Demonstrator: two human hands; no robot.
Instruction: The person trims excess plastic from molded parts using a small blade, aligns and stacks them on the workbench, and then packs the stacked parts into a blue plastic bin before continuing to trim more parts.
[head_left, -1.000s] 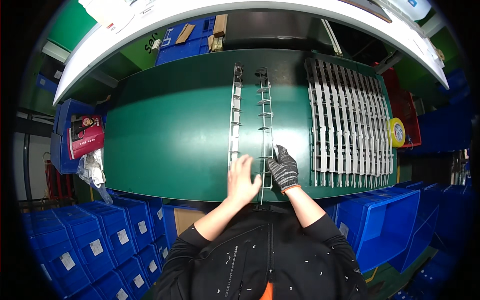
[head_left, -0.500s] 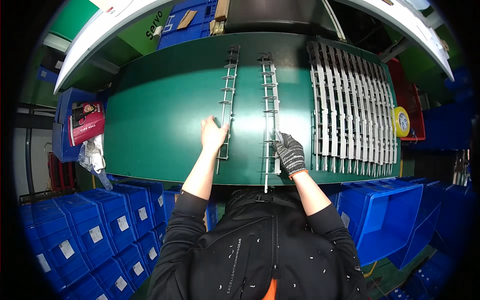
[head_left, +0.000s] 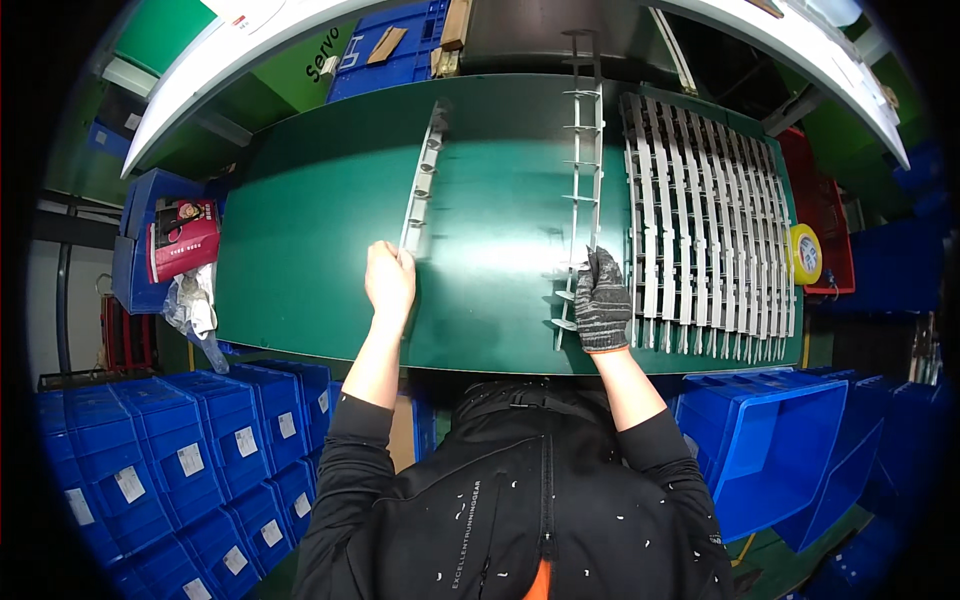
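My bare left hand (head_left: pixel 390 283) is closed around the near end of a slim metal strip with round discs (head_left: pixel 423 185). That strip now shows its flat side, with the discs partly tucked behind it. My right hand (head_left: pixel 604 300), in a grey-and-black knit glove, grips a second metal strip with discs and a thin rod (head_left: pixel 598 150) along its length. This one reaches past the far edge of the green table and seems lifted off it. Its near end extends beside the glove. To its right lies a row of several similar strips (head_left: pixel 690 220), set side by side.
The green table (head_left: pixel 300 250) spans the space before me. At its right end are a yellow tape roll (head_left: pixel 805 254) and a red bin (head_left: pixel 838 230). Blue crates (head_left: pixel 190 420) stack at lower left; an open blue crate (head_left: pixel 770 460) stands at lower right. A red package (head_left: pixel 184 240) sits at left.
The right hand's strip has moved right and away from me, toward the row. The left hand's strip has shifted left and turned over, and that hand has closed on its near end.
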